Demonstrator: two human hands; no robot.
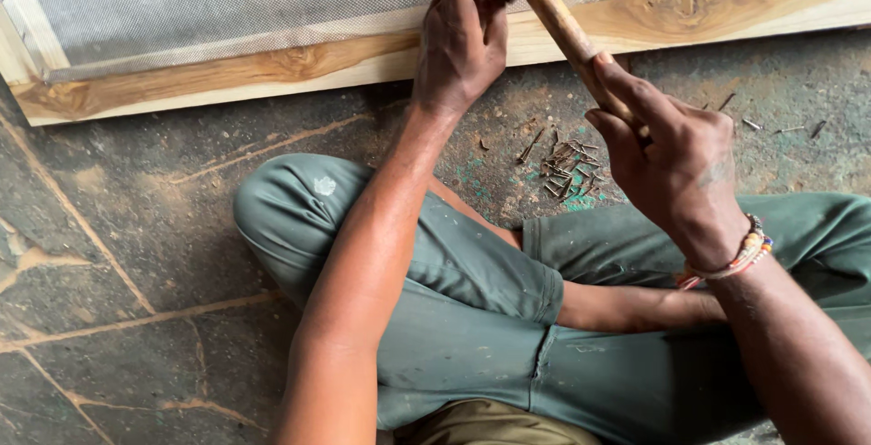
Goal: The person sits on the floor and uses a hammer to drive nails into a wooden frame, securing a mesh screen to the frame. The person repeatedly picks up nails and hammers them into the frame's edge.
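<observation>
On the stone floor, the person sits cross-legged before a wooden frame covered with wire mesh. The left hand pinches its fingertips together against the frame's rail, what they hold hidden. The right hand is wrapped tight around a hammer's wooden handle, its head just beside the left fingers. Loose nails lie between the knees.

light: soft, even daylight | shadows: faint | focus: sharp | glare: none
</observation>
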